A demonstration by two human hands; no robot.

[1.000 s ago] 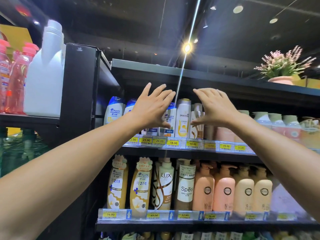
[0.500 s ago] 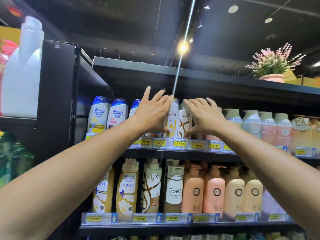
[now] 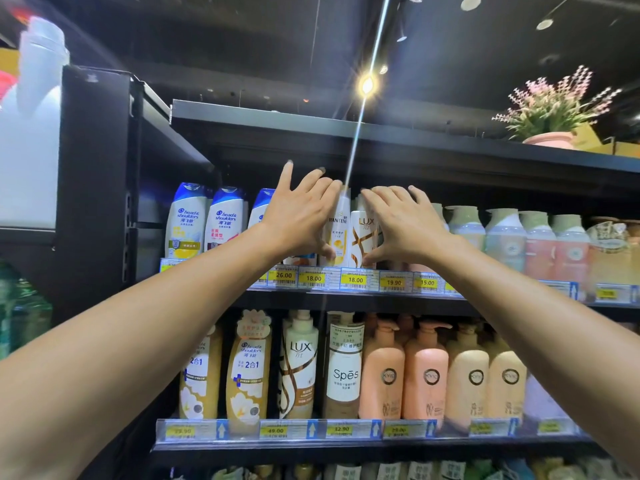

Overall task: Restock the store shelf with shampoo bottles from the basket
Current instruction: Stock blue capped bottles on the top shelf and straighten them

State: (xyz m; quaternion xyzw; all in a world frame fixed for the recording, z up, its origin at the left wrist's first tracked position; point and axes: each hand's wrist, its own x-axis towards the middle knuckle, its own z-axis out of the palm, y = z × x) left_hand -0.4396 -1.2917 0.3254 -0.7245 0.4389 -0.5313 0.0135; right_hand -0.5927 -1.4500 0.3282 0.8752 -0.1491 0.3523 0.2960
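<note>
Both my arms reach up to the upper shelf (image 3: 346, 301) of shampoo bottles. My left hand (image 3: 301, 214) lies flat with straight, spread fingers against the bottles left of a white Pantene bottle (image 3: 338, 233). My right hand (image 3: 401, 225) is flat too, its fingers over the bottles right of a white Lux bottle (image 3: 363, 237), thumb low near the price rail. The Pantene and Lux bottles stand upright between my hands. Blue-capped Head & Shoulders bottles (image 3: 183, 223) stand further left. No basket is in view.
The lower shelf (image 3: 346, 445) holds tall pump bottles, gold, white and peach. Pastel bottles (image 3: 540, 240) fill the upper shelf to the right. A potted plant (image 3: 550, 112) sits on the top board. A black upright (image 3: 93, 188) and a white jug (image 3: 31, 133) stand at the left.
My hands have come a little closer together and lower against the upper-shelf bottles. The camera has swung left, so the shelf appears shifted right in view.
</note>
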